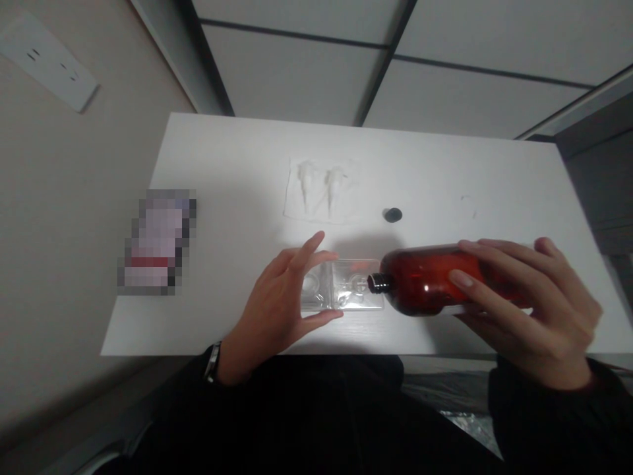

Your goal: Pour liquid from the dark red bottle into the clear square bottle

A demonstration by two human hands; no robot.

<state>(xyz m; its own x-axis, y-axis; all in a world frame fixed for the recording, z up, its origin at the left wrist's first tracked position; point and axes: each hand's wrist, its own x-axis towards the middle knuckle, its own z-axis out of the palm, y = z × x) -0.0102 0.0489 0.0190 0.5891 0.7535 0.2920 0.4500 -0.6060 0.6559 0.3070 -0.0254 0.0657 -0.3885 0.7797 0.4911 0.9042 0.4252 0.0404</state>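
Observation:
My right hand (524,310) grips an amber plastic bottle (425,280), tipped on its side with its open black neck pointing left. The neck hangs over a small clear bottle (341,293) that lies across the white table (222,171). My left hand (281,303) holds that clear bottle by its left end, thumb below and fingers above. A black cap (393,214) lies loose on the table just behind the amber bottle's neck.
A clear packet with two white pump heads (319,188) lies at the table's middle back. A blurred-out object (157,241) sits at the left edge. A wall socket (49,61) is on the left wall. Tiled floor lies beyond the table.

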